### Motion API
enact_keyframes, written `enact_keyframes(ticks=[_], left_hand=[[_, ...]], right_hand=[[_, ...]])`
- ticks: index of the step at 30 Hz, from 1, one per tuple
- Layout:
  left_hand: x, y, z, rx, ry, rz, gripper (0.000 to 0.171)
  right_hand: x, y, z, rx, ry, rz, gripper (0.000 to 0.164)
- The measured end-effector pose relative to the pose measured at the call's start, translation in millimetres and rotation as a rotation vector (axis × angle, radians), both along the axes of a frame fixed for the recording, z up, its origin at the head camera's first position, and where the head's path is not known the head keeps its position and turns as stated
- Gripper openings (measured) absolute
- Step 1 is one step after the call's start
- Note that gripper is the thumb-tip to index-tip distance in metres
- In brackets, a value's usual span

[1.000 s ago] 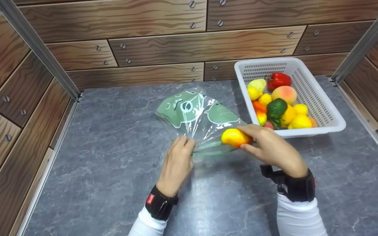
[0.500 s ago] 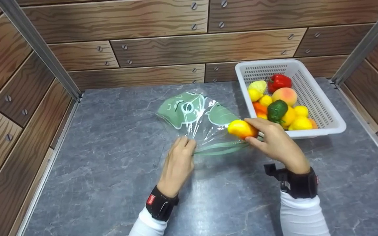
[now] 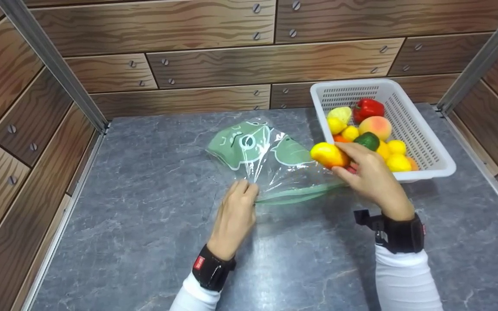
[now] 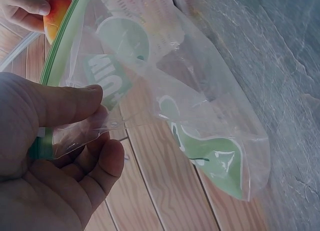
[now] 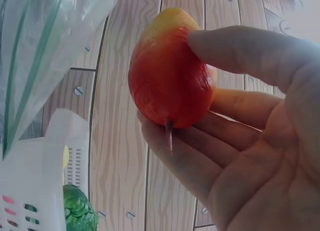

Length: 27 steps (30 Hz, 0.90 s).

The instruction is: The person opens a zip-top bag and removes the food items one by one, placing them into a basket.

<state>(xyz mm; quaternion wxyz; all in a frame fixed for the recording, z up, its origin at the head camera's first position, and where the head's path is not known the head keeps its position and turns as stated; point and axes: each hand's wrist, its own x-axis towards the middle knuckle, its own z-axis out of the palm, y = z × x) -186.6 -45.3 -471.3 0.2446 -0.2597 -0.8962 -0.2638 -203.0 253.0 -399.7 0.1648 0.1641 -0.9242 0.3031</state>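
Note:
My left hand (image 3: 234, 211) pinches one corner of a clear zip bag (image 3: 285, 172) with a green cartoon print. In the left wrist view, thumb and fingers hold the bag (image 4: 210, 96) right by its green zip strip. My right hand (image 3: 372, 181) holds a yellow-and-red mango (image 3: 328, 155) with a short stem, above the near left rim of the basket. The right wrist view shows the mango (image 5: 170, 73) between the thumb and the fingers. It is outside the bag, whose green-edged mouth lies to its left there.
A white plastic basket (image 3: 432, 160) stands at the back right. In it lie a red bell pepper (image 3: 368, 109), a peach (image 3: 376, 128), a dark green vegetable (image 3: 366, 141) and several yellow fruits. Wood-patterned walls (image 3: 214, 65) enclose the grey marbled table (image 3: 154, 242).
My right hand has moved right and away from me with the mango, from over the bag's mouth to the basket's rim. My left hand keeps its hold on the bag's corner.

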Motion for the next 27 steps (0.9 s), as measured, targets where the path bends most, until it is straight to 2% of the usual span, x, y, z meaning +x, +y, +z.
enact_keyframes(ticks=[8, 13, 21, 27], left_hand=[[-0.4, 0.3, -0.2, -0.007, 0.027, 0.0, 0.024], [-0.5, 0.7, 0.9, 0.003, 0.012, -0.009, 0.023], [-1.0, 1.3, 1.3, 0.001, 0.009, -0.015, 0.023], [0.0, 1.1, 0.0, 0.007, -0.004, -0.018, 0.022]], right_hand=[[-6.1, 5.8, 1.0, -0.008, 0.053, -0.031, 0.055], [-11.0, 10.7, 1.4, -0.003, 0.06, -0.073, 0.053], [-18.1, 18.0, 6.9, 0.022, 0.035, -0.125, 0.052], [-25.8, 24.3, 10.6, 0.056, -0.022, -0.175, 0.052]])
